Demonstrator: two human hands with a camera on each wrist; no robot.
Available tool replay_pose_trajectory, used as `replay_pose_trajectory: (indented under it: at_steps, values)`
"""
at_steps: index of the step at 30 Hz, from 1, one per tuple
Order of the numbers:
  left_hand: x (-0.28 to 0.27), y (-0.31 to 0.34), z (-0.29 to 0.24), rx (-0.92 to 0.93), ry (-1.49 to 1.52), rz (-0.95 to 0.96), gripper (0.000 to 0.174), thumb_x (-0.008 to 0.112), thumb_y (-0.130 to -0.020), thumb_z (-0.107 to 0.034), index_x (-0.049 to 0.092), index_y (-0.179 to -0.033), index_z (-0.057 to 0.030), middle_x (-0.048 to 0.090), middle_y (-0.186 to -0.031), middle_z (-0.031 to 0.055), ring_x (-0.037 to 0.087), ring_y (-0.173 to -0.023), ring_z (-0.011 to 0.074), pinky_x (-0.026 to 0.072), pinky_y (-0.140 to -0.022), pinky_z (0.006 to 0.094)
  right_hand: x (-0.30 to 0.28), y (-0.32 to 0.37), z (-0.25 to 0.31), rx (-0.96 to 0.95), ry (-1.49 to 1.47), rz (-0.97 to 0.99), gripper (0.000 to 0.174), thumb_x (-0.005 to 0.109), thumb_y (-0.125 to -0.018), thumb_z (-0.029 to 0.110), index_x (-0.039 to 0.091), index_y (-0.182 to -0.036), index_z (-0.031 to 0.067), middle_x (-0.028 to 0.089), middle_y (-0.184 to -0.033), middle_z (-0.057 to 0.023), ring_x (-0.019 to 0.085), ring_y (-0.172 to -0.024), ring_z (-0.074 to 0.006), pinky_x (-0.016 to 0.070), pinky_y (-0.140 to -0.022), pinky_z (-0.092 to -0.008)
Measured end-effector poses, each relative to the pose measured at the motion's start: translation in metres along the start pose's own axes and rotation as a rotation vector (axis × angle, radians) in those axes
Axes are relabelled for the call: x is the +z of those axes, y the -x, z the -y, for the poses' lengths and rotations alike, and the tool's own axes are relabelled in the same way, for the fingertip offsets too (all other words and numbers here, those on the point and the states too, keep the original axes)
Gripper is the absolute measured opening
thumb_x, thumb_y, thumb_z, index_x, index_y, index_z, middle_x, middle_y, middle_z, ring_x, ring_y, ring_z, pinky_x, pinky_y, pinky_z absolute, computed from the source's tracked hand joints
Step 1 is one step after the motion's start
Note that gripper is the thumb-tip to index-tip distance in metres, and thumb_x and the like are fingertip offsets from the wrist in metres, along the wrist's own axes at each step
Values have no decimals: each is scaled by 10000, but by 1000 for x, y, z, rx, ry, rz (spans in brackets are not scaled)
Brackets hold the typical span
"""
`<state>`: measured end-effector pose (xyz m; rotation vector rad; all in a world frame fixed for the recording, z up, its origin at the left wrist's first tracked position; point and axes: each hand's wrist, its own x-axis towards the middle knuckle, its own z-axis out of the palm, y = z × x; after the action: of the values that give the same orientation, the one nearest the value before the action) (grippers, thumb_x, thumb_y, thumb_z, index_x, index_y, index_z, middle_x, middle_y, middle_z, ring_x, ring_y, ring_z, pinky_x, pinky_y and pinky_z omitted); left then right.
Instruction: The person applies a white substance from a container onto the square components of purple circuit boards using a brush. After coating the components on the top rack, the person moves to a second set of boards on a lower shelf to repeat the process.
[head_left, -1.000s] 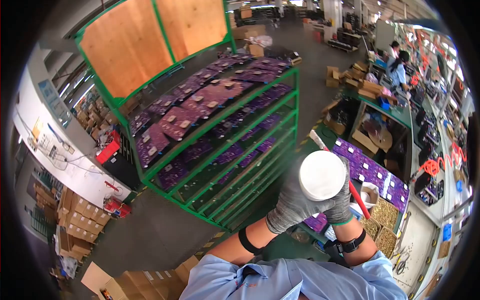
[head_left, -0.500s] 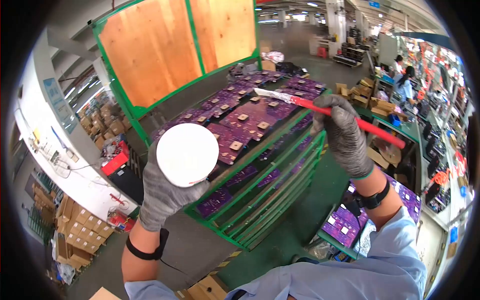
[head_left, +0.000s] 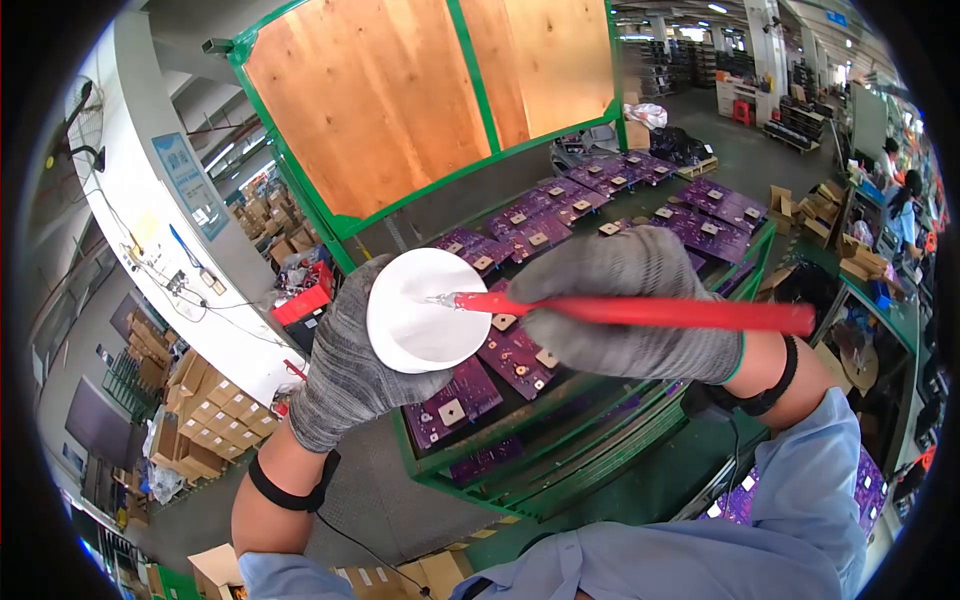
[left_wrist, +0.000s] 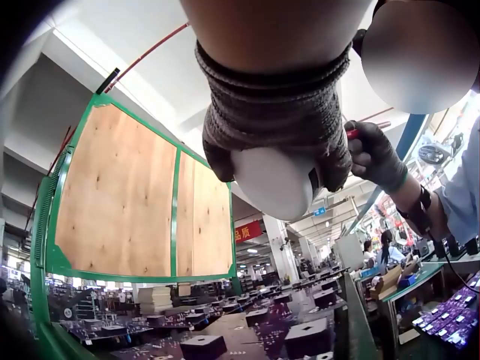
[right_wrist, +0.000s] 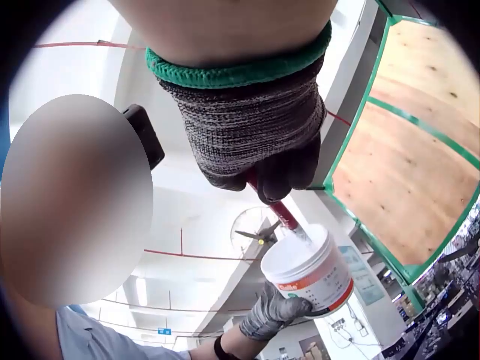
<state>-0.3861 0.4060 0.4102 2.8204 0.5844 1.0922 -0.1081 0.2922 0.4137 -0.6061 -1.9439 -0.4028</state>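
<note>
My left hand (head_left: 345, 365) in a grey glove grips a white tub (head_left: 420, 308) with a red band, held up in front of me; the same white tub (right_wrist: 307, 270) shows in the right wrist view and the white tub (left_wrist: 274, 180) in the left wrist view. My right hand (head_left: 630, 305), also gloved, grips a red-handled tool (head_left: 650, 312) lying level, its metal tip (head_left: 438, 298) dipped into the tub's open top. The tool (right_wrist: 283, 217) runs from my right fist down into the tub in the right wrist view.
A green metal rack (head_left: 560, 440) with several shelves of purple circuit boards (head_left: 520, 350) stands below my hands, backed by plywood panels (head_left: 400, 90). Cardboard boxes (head_left: 200, 420) are stacked at the left. Workbenches and other people (head_left: 905, 200) are at the far right.
My right hand swung the red tool from pointing up over the rack to level, putting its tip into the tub. The tub in my left hand shifted slightly right and up.
</note>
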Motion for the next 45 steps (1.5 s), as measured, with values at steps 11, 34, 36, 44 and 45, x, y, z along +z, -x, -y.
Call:
replay_pose_trajectory:
  at_steps: [11, 34, 36, 44, 45]
  values:
    - [25, -56, 61, -89, 253, 71, 861, 913, -611, -277, 501, -1319, -14, 638, -1219, 142, 640, -1125, 258, 509, -1002, 371, 29, -30, -41, -79, 473, 404, 250, 739, -775, 222, 632, -963, 97, 607, -741, -93, 643, -627, -300, 495, -541, -418]
    - [81, -108, 103, -564, 189, 131, 921, 892, -589, -424, 526, -1307, 23, 686, -1166, 124, 665, -1074, 217, 509, -964, 349, -48, 63, -504, 1169, 254, 159, 323, 726, -878, 313, 721, -851, -8, 727, -705, -114, 718, -612, -207, 597, -593, -340]
    - [85, -103, 110, -586, 201, 140, 987, 892, -598, -534, 517, -1310, 36, 682, -1169, 124, 667, -1061, 215, 514, -946, 350, -34, 72, -523, 1055, 445, 215, 361, 698, -883, 341, 719, -816, -13, 710, -680, -135, 714, -611, -235, 592, -627, -357]
    - [95, -91, 127, -652, 278, 104, 1082, 887, -587, -646, 504, -1324, 48, 660, -1205, 130, 654, -1092, 213, 511, -955, 354, -28, 52, -515, 1213, 285, 321, 511, 621, -920, 495, 723, -796, 9, 711, -680, -120, 706, -598, -233, 595, -621, -369]
    - [95, -90, 128, -663, 254, 106, 1077, 882, -592, -651, 506, -1321, 47, 662, -1201, 131, 656, -1089, 216, 512, -952, 357, -29, 54, -517, 1216, 289, 320, 511, 621, -920, 495, 723, -796, 9, 711, -680, -120, 706, -598, -233, 595, -621, -369]
